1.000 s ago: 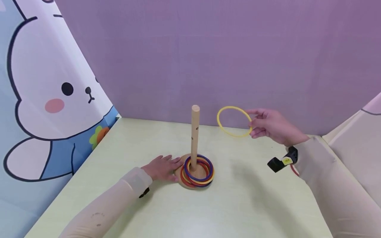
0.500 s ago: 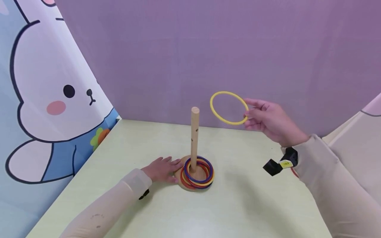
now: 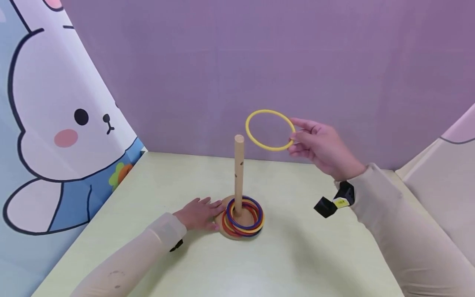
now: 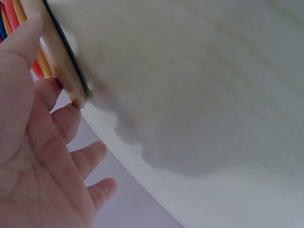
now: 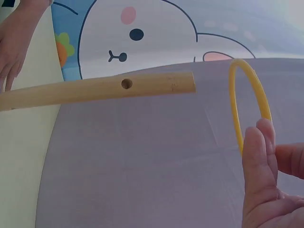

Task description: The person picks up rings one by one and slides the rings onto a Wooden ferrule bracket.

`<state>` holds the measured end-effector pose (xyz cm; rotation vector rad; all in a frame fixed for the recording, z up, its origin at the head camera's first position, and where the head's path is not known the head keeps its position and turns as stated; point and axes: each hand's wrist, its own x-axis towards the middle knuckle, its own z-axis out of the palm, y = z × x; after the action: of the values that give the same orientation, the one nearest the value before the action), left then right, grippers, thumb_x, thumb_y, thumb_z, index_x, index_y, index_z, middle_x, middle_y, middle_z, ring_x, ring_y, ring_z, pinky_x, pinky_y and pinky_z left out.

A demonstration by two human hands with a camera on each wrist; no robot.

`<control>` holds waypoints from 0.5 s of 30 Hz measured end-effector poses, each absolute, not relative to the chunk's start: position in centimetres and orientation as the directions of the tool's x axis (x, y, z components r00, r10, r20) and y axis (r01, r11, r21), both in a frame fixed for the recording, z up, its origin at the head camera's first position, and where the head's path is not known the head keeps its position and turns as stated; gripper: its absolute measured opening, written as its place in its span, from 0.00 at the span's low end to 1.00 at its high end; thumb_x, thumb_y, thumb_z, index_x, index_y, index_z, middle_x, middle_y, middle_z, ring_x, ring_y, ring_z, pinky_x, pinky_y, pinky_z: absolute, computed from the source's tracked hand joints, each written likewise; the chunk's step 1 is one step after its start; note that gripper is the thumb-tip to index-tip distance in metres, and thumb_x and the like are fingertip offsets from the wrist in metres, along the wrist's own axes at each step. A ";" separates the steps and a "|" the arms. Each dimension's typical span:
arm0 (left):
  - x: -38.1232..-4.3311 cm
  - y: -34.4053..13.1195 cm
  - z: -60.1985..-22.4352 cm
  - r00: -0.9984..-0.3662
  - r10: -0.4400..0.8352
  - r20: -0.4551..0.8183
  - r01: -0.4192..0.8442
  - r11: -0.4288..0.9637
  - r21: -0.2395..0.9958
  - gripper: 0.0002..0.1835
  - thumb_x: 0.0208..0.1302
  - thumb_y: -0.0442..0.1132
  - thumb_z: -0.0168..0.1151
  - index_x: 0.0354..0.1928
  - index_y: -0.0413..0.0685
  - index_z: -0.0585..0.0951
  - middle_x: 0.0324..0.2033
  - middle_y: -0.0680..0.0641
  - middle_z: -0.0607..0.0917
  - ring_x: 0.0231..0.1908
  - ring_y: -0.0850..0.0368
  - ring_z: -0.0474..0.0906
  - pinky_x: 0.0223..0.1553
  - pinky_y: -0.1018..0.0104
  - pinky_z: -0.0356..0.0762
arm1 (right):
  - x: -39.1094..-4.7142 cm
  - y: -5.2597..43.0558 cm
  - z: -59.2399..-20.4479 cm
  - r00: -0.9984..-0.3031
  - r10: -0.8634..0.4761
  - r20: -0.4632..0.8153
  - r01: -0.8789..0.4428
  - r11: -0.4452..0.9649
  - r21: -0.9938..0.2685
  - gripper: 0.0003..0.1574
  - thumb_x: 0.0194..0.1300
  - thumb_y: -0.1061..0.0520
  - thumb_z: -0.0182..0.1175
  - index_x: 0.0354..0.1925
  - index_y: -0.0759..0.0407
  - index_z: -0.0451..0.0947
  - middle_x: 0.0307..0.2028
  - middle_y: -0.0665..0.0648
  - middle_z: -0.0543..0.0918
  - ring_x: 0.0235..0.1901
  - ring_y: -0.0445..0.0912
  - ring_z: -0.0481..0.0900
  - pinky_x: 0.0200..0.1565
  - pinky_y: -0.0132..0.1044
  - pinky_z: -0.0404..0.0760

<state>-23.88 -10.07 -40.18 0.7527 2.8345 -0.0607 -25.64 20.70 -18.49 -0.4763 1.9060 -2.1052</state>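
Observation:
Thumb and fingers of my right hand [image 3: 320, 144] pinch the edge of a thin yellow ring [image 3: 265, 111]. It is held in the air, to the right of a wooden peg [image 3: 239, 165] and a little higher than its top. In the right wrist view the ring [image 5: 233, 95] stands apart from the peg's end [image 5: 180, 83]. My left hand [image 3: 200, 214] lies with spread fingers at the left side of the round wooden base [image 3: 219, 225]. The left wrist view shows fingertips touching the base's rim [image 4: 64, 61]. Several blue, red and yellow rings [image 3: 262, 214] lie around the peg's foot.
The pale table [image 3: 178, 272] ends at a purple backdrop [image 3: 185, 82]. A cartoon rabbit cloth [image 3: 48, 144] hangs along the left side, and a pale cloth [image 3: 441, 181] borders the right. A black wrist camera [image 3: 335, 202] juts out below my right wrist.
My right hand has carried the yellow ring up and to the left, closer to the peg's top. The left hand keeps its place at the base.

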 end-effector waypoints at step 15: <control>-23.7 -10.4 -40.0 -0.842 0.485 -0.237 0.490 0.871 0.042 0.38 0.63 0.60 0.58 0.71 0.51 0.65 0.70 0.47 0.64 0.66 0.36 0.60 0.62 0.39 0.60 | -25.8 17.5 -19.4 -0.913 -0.401 0.072 -0.059 -0.046 -0.997 0.36 0.68 0.68 0.52 0.71 0.65 0.56 0.29 0.55 0.81 0.24 0.41 0.82 0.38 0.34 0.83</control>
<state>-23.68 -10.42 -40.05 0.7418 2.8027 -0.0292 -25.79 17.54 -19.38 -0.4933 1.9846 -2.0529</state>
